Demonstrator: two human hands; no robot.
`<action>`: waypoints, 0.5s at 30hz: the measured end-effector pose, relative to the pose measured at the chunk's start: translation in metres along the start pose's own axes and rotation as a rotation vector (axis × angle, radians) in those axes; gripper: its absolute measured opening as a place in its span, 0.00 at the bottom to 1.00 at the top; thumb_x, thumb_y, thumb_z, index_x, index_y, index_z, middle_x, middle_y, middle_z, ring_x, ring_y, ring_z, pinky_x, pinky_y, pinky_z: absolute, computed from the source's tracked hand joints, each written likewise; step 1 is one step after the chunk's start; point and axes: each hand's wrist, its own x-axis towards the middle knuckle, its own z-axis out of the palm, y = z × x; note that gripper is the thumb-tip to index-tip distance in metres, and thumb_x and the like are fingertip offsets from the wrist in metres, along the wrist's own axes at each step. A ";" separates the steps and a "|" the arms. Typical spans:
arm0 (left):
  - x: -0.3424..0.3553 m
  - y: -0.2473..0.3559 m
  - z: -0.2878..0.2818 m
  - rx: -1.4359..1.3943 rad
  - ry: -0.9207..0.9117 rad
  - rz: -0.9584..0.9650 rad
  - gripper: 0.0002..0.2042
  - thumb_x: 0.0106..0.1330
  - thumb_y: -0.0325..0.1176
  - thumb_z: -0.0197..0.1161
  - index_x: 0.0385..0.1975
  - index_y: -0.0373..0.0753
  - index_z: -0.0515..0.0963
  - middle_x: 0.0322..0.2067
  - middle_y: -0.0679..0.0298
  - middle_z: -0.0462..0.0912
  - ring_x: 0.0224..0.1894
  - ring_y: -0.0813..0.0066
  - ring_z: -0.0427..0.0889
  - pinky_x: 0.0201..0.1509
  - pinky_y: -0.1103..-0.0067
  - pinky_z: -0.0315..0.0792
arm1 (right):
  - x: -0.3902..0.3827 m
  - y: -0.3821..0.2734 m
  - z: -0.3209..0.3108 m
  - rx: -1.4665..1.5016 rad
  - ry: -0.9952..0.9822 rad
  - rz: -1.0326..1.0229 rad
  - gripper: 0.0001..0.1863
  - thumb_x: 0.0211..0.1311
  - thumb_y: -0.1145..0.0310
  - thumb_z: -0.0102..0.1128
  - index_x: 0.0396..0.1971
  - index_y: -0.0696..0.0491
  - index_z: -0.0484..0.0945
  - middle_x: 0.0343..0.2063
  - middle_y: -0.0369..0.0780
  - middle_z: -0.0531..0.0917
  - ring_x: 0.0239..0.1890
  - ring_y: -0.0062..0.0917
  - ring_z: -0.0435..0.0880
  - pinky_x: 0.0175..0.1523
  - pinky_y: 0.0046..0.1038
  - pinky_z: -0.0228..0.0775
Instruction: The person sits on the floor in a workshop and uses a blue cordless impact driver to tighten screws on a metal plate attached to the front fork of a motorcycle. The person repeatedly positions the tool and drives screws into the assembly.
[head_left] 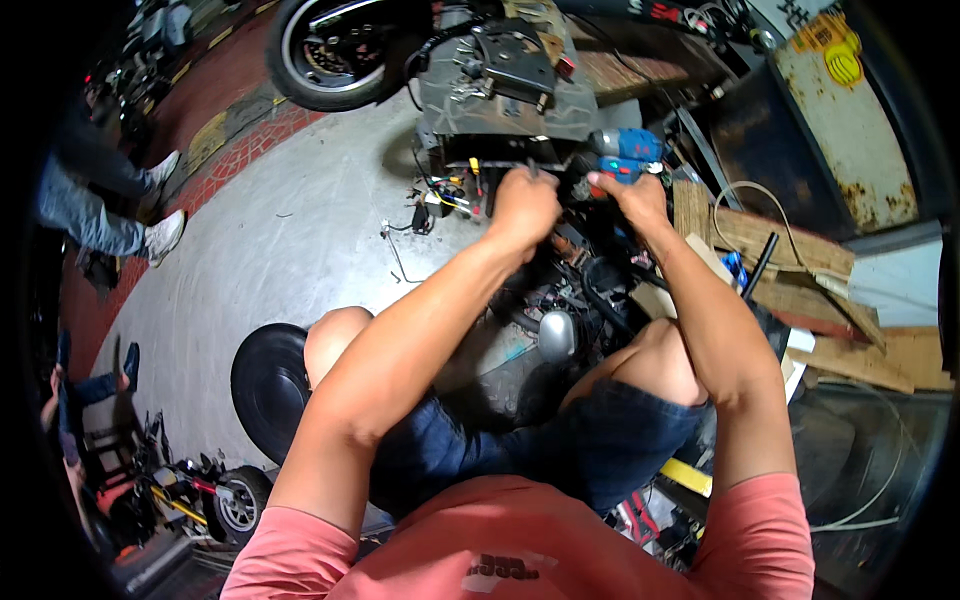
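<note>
My left hand (pixel 525 207) is closed, its knuckles up, at the front edge of a low work stand. A small dark piece shows at its fingertips, too hidden to name. Just to the right, my right hand (pixel 640 200) is closed on a blue cordless drill (pixel 627 145), with the thumb pointing left along its near side. Colored wires and connectors (pixel 455 190) hang beside my left hand. Below both hands lies a dark tangle of cables and parts, among them a rounded silver piece (pixel 557 337) between my knees.
On the stand's top (pixel 455 115) sit a black flat housing (pixel 520 68) and loose metal bits. A wheel (pixel 335 55) stands beyond at left. Wooden boards (pixel 790 285) lie at right, a round black disc (pixel 270 392) by my left knee. Another person's legs (pixel 105 225) are at far left.
</note>
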 end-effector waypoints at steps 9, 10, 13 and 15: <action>-0.007 0.007 -0.021 -0.074 -0.091 -0.066 0.09 0.77 0.38 0.55 0.41 0.39 0.76 0.18 0.67 0.71 0.12 0.78 0.59 0.17 0.75 0.54 | 0.017 0.008 0.004 0.112 -0.165 0.123 0.42 0.42 0.37 0.82 0.40 0.65 0.88 0.42 0.53 0.90 0.47 0.42 0.89 0.56 0.36 0.77; -0.010 0.007 -0.019 -0.082 -0.097 -0.047 0.10 0.78 0.39 0.54 0.42 0.38 0.76 0.18 0.67 0.71 0.12 0.78 0.59 0.17 0.75 0.54 | 0.014 0.012 0.005 0.050 -0.098 0.085 0.43 0.41 0.36 0.82 0.42 0.65 0.88 0.43 0.53 0.90 0.48 0.42 0.89 0.57 0.36 0.77; -0.011 0.016 -0.020 -0.070 -0.054 -0.006 0.15 0.81 0.43 0.50 0.45 0.37 0.77 0.18 0.68 0.69 0.14 0.78 0.58 0.20 0.74 0.56 | -0.002 -0.011 -0.006 -0.114 -0.010 0.014 0.47 0.39 0.32 0.79 0.44 0.64 0.88 0.49 0.58 0.87 0.52 0.47 0.88 0.59 0.39 0.78; -0.013 0.015 -0.017 -0.084 -0.046 0.017 0.17 0.82 0.44 0.48 0.46 0.36 0.77 0.19 0.68 0.68 0.16 0.77 0.58 0.22 0.75 0.57 | -0.005 -0.009 -0.004 -0.157 0.017 0.038 0.42 0.42 0.37 0.81 0.43 0.63 0.88 0.47 0.55 0.88 0.47 0.42 0.90 0.55 0.37 0.80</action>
